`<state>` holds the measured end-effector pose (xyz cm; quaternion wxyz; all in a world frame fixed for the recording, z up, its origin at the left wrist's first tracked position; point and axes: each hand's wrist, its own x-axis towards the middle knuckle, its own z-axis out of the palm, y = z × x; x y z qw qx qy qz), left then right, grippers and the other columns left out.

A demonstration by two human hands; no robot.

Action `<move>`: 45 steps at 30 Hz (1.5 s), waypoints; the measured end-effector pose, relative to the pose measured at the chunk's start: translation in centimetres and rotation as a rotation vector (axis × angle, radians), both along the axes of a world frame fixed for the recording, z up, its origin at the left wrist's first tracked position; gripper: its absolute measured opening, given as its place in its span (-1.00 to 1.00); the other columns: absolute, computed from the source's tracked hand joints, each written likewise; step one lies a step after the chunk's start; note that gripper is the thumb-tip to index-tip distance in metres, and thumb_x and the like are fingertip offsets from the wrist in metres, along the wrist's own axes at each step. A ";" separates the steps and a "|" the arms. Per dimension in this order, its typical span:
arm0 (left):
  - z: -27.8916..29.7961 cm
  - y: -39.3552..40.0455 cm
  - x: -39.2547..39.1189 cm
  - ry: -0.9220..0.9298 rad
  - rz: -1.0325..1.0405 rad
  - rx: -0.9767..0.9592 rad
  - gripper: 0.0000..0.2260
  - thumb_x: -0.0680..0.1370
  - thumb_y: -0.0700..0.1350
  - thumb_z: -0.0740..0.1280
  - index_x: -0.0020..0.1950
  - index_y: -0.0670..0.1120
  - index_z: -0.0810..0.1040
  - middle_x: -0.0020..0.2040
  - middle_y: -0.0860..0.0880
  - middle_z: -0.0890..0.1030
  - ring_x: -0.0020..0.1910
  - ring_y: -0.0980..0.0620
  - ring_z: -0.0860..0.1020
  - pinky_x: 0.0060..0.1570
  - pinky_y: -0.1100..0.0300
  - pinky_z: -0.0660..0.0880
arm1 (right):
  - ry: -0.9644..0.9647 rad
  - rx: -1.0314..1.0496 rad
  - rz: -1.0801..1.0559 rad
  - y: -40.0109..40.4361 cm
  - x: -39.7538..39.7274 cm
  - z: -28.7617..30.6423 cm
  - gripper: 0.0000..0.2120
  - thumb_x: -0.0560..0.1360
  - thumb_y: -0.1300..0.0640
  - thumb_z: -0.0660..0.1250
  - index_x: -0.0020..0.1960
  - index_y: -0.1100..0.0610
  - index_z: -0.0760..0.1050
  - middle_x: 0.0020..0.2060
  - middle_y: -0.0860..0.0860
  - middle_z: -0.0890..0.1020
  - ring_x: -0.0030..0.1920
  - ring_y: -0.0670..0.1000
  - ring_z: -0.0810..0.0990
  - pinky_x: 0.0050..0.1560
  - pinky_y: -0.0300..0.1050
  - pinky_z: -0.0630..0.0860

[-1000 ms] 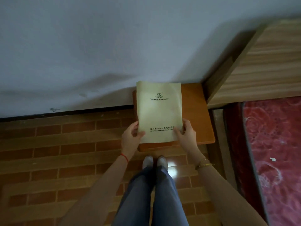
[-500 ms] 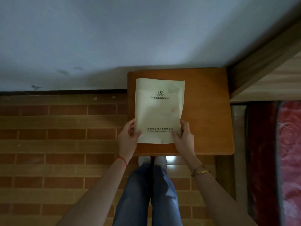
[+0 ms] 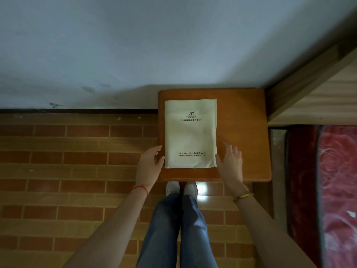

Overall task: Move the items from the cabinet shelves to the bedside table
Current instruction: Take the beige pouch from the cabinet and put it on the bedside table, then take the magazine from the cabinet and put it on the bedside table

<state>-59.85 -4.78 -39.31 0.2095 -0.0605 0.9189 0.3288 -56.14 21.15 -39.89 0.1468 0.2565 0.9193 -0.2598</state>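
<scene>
Head view, looking straight down: nearest the camera are blue jeans and white shoes (image 3: pixel 181 188) on the brick-pattern floor, toes at the front edge of the bedside table (image 3: pixel 243 120). Just past them both hands flank the cream pouch (image 3: pixel 190 134). Left hand (image 3: pixel 149 164) sits at the pouch's near-left corner, fingers loosely spread, thumb about touching the edge, nothing gripped. Right hand (image 3: pixel 229 163) hovers at the near-right corner, fingers straight and apart, off the pouch or barely brushing it; hard to tell. Change: half a second ago both hands pinched the pouch's near edge; now the grip is gone and the pouch lies flat on the table's left half, printed side up, square to the table edges. Judgement: this item is delivered, hands free to pull back and go for the next one from the cabinet, which is not in view. Beyond the table is the grey wall; right of the table, a wooden headboard (image 3: pixel 318 89) and red patterned mattress (image 3: pixel 338 180).
</scene>
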 end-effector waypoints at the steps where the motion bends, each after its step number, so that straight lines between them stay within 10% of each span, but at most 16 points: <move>1: 1.6 -0.2 -0.1 0.035 -0.045 -0.024 -0.65 0.58 -0.05 0.32 0.38 0.01 0.46 0.28 0.03 0.56 0.24 0.08 0.53 0.24 0.11 0.51 | 0.035 0.024 0.021 0.3 0.1 1.7 -0.53 0.55 0.10 0.29 0.42 0.15 0.30 0.24 0.08 0.47 0.24 0.09 0.38 0.24 0.02 0.40; 15: 26.2 -3.5 3.2 0.480 -0.397 -0.044 -0.68 0.56 -0.08 0.34 0.31 -0.07 0.52 0.21 -0.04 0.59 0.19 0.03 0.56 0.24 0.19 0.46 | 0.468 0.175 0.120 -0.5 8.7 27.6 -0.62 0.54 0.16 0.32 0.34 0.12 0.39 0.15 0.07 0.55 0.23 0.07 0.43 0.25 -0.02 0.39; 31: 34.9 -1.2 6.2 0.628 -0.580 0.062 -0.69 0.57 -0.07 0.34 0.31 -0.06 0.52 0.19 0.00 0.60 0.11 0.05 0.59 0.08 0.18 0.56 | 0.509 0.202 -0.104 -2.1 18.6 34.3 -0.63 0.58 0.09 0.29 0.36 0.12 0.41 0.22 0.04 0.54 0.28 0.04 0.42 0.32 0.01 0.40; 45: 36.4 -1.3 4.6 0.611 -1.215 0.253 -0.69 0.53 -0.18 0.42 0.27 -0.14 0.59 0.15 -0.11 0.64 0.15 -0.06 0.60 0.07 -0.01 0.62 | 0.482 0.361 -0.761 -16.9 27.4 35.1 -0.65 0.56 0.14 0.31 0.33 0.14 0.44 0.18 0.03 0.56 0.26 0.00 0.41 0.29 0.00 0.44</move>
